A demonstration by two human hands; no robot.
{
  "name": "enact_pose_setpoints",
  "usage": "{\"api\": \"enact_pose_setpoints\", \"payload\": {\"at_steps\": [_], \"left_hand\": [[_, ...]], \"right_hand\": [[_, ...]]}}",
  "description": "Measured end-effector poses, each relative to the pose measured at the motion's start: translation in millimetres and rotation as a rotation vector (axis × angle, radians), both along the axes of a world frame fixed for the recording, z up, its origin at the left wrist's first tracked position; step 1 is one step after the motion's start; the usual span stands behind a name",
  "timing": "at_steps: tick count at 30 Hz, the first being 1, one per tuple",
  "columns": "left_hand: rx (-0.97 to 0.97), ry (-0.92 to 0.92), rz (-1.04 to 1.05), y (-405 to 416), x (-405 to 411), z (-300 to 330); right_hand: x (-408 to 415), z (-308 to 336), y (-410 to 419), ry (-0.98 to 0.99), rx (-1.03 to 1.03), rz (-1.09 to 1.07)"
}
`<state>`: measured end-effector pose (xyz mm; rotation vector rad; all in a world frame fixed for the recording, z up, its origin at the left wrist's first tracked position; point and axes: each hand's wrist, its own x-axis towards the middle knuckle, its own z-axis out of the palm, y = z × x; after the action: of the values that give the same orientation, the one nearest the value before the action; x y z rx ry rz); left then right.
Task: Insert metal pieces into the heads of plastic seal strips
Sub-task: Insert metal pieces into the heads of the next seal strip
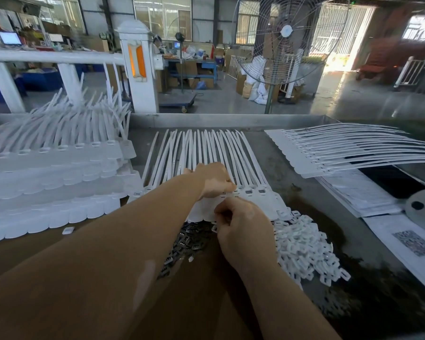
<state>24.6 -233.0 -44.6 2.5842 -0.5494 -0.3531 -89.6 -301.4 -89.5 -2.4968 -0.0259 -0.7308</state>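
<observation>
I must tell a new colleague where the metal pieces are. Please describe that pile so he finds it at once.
Start at the fanned row of seal strips in the middle of the table. Just below their flat tabs, beneath the right hand, lies the pile of metal pieces. It is dark and grey, unlike the white plastic pieces heaped beside it.

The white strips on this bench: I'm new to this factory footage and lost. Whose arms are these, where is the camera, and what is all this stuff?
There is one picture, from a camera worn on a person's head, looking down at a work table. The left hand rests on a row of white plastic strips. The right hand has its fingers curled at the strip heads; what it pinches is hidden. Near it lie a pile of dark metal pieces and a heap of white plastic clips. More strips are stacked left and right.
</observation>
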Motion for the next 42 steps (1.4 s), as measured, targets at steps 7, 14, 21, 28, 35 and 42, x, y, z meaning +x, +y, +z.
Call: {"api": "enact_pose_setpoints", "payload": {"at_steps": [7, 14, 21, 28, 35, 42], "left_hand": [[-0.174, 0.022, 0.105, -1, -2, -5], [-0.193, 0.034, 0.144, -2, -2, -5], [-0.07, 0.008, 0.234, -10, -1, -7], [-0.284, 0.01, 0.139, 7, -19, -8], [-0.301, -0.164, 0.054, 40, -47, -3], [-0.17, -0.392, 0.038, 50, -77, -24]], "right_hand": [[1, 0, 0, 0.004, 0.0, -0.003], [0, 1, 1, 0.015, 0.014, 0.007], [0, 1, 2, 0.014, 0.03, -0.004], [-1, 3, 0, -0.061, 0.148, -0.059], [-1, 7, -1, -0.05, 0.192, -0.116], [-5, 10, -3, -0.022, 0.208, -0.121]]}}
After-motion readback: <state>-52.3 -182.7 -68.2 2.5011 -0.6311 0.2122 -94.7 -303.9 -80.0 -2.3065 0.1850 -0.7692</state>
